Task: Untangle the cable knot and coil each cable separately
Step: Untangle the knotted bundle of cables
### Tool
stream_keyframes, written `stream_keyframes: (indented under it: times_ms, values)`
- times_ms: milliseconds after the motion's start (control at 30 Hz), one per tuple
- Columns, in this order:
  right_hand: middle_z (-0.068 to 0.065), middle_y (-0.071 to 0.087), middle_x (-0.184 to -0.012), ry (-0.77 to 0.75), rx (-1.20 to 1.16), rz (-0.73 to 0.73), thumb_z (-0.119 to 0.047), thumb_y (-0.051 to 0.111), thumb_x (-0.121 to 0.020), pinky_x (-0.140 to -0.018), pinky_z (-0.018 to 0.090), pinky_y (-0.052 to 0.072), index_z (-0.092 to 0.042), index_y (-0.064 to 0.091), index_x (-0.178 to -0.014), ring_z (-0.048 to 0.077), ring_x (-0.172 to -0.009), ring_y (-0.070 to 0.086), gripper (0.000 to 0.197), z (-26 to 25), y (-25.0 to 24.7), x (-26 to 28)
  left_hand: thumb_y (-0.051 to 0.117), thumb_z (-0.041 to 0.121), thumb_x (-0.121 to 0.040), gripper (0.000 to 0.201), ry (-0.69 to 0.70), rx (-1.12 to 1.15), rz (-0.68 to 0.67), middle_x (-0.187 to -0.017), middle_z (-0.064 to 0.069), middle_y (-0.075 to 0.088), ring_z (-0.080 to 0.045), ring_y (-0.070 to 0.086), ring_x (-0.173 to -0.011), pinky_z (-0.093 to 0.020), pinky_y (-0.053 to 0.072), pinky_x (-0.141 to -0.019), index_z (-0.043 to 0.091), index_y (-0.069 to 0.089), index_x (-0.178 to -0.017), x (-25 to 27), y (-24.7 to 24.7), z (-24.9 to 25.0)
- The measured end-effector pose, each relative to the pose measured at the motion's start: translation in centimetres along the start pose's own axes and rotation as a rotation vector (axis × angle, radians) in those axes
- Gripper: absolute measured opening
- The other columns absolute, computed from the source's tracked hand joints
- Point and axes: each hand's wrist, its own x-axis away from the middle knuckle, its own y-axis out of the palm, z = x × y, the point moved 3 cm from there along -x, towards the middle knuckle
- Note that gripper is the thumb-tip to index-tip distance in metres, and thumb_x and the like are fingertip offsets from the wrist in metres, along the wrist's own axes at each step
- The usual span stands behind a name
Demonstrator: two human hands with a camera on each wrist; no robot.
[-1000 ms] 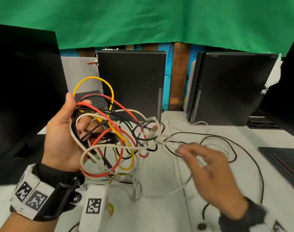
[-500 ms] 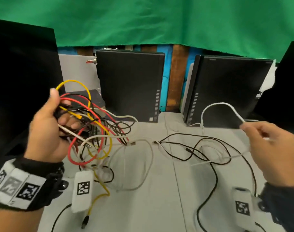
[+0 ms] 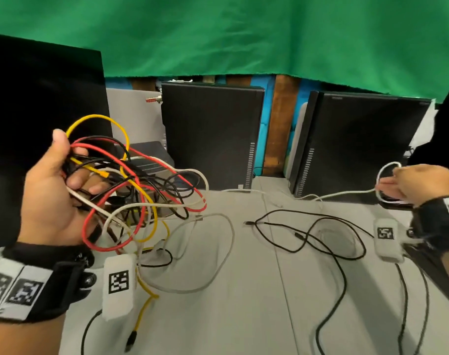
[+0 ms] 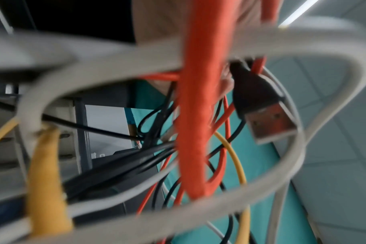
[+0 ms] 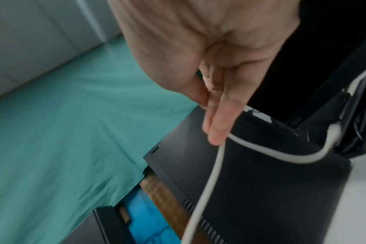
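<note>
Left hand (image 3: 48,198) at 9 o'clock, fingers curled round cable knot (image 3: 139,190), held above table (image 3: 243,303). Right hand (image 3: 415,185) has swung out to 3 o'clock since a second ago, fingertips pinching white cable (image 3: 346,193). White cable now drawn clear of knot; likely freed, coiling next.

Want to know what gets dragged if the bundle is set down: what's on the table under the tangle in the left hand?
Under the tangle held by the left hand, a grey-white loop and a yellow tail lie on the table. Directly beneath is covered.
</note>
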Motion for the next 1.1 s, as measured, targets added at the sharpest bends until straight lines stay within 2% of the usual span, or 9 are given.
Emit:
stream_keyframes:
  times_ms: [67,133,267,367,467,733,833,933,1100]
  values:
    - [0.023,0.061,-0.126,-0.010,-0.074,-0.048,-0.008,0.046,-0.102,-0.093,0.043,0.053,-0.006,0.036,-0.143,0.036,-0.108,0.064,0.042,0.8,1.7,1.3,0.052,0.067,-0.090,0.040,-0.042,-0.003,-0.012,-0.041,0.010,0.038,-0.003,0.036,-0.045,-0.016,0.030,-0.056,0.031,0.051,-0.073,0.2,0.8,-0.6]
    - [0.019,0.061,-0.126,-0.110,-0.035,-0.096,-0.009,0.053,-0.101,-0.086,0.044,0.055,-0.020,0.013,-0.156,0.029,-0.101,0.067,0.069,1.1,4.2,4.7,0.046,0.064,-0.095,0.044,-0.059,-0.007,-0.011,-0.039,0.009,0.036,-0.004,0.034,-0.043,-0.015,0.027,-0.053,0.029,0.053,-0.069,0.6,2.1,-1.4]
    - [-0.007,0.066,-0.120,-0.420,0.389,-0.584,-0.033,0.062,-0.097,-0.084,0.021,0.051,-0.027,0.043,-0.146,0.003,-0.103,0.064,0.053,2.2,11.0,14.6,0.042,0.060,-0.098,0.048,-0.065,0.005,-0.014,-0.038,0.009,0.032,-0.004,0.032,-0.040,-0.014,0.025,-0.051,0.026,0.055,-0.065,1.4,4.3,-2.6]
    - [-0.011,0.051,-0.145,-0.572,0.676,-1.009,-0.043,0.050,-0.101,-0.111,0.033,0.040,-0.034,0.037,-0.150,0.008,-0.131,0.049,0.052,4.7,15.7,19.5,0.041,0.059,-0.099,0.048,-0.076,0.014,-0.039,-0.039,0.009,0.033,-0.004,0.033,-0.040,-0.014,0.025,-0.052,0.026,0.054,-0.066,1.7,4.6,-3.0]
    - [-0.007,0.054,-0.144,-0.684,0.748,-1.197,-0.037,0.046,-0.104,-0.112,0.041,0.041,-0.033,0.042,-0.146,0.014,-0.131,0.051,0.043,6.5,17.9,20.1,0.040,0.058,-0.100,0.049,-0.074,0.014,-0.031,-0.038,0.009,0.034,-0.004,0.034,-0.039,-0.013,0.026,-0.050,0.025,0.054,-0.066,1.8,4.7,-2.8]
    - [-0.005,0.068,-0.093,-0.864,0.900,-0.964,-0.022,0.055,-0.100,-0.083,0.028,0.051,-0.015,0.074,-0.103,0.006,-0.085,0.061,0.020,4.3,17.4,17.8,0.045,0.054,-0.098,0.047,-0.104,-0.027,0.087,-0.037,0.008,0.029,-0.005,0.032,-0.036,-0.013,0.031,-0.043,0.022,0.052,-0.063,1.7,4.5,-2.1]
    - [-0.010,0.064,-0.078,-0.831,0.579,-0.546,-0.022,0.056,-0.100,-0.067,0.021,0.048,-0.019,0.071,-0.094,0.005,-0.074,0.062,0.016,0.7,14.0,13.1,0.046,0.051,-0.098,0.046,-0.100,-0.034,0.130,-0.039,0.008,0.027,-0.007,0.031,-0.035,-0.014,0.031,-0.040,0.020,0.051,-0.065,1.5,3.8,-1.7]
    - [-0.002,0.059,-0.056,-0.676,0.250,-0.120,-0.020,0.057,-0.092,-0.052,0.032,0.053,-0.016,0.069,-0.082,0.009,-0.046,0.062,0.016,-2.2,8.5,7.6,0.046,0.050,-0.098,0.043,-0.112,-0.041,0.141,-0.039,0.008,0.026,-0.006,0.029,-0.033,-0.014,0.030,-0.037,0.019,0.049,-0.067,1.4,3.6,-1.7]
    - [0.002,0.060,-0.075,-0.501,0.170,0.110,-0.039,0.054,-0.081,-0.058,0.030,0.055,-0.035,0.059,-0.078,0.013,-0.061,0.063,0.007,-3.7,1.1,1.7,0.047,0.049,-0.097,0.042,-0.145,-0.022,0.119,-0.040,0.008,0.022,-0.006,0.022,-0.035,-0.015,0.025,-0.037,0.020,0.047,-0.068,1.2,4.2,-2.5]
